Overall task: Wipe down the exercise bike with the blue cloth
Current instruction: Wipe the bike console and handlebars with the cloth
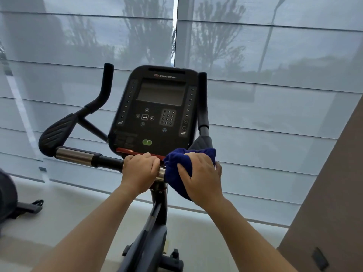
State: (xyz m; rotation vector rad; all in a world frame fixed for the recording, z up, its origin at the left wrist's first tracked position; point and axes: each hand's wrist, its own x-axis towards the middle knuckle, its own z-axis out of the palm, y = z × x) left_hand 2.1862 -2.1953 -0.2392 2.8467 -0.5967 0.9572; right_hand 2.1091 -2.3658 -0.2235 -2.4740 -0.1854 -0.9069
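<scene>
Two bare forearms reach forward from the bottom edge over the dark centre post of a Star Trac exercise bike (pixel 157 211). The left hand (pixel 140 167) is curled over the top of the horizontal handlebar (pixel 106 161), gripping it just left of where the post meets the bar. Just to its right, nearly touching, the right hand (pixel 200 177) clutches the bunched blue cloth (pixel 176 160), fingers wrapped round it so the cloth hugs the bar beside a short chrome collar. Left of both grips the bar runs out to a longer chrome sleeve (pixel 73 155) and a padded elbow rest (pixel 57 132). Just beyond the knuckles rises the black console (pixel 155 108), screen dark, flanked by two upright horn grips. Behind everything hang grey translucent window blinds (pixel 275 55). To wipe well here, the left hand probably should steady the bar while the right twists the cloth fully round it and slides outward, covering the underside too, then moves on to the console.
</scene>
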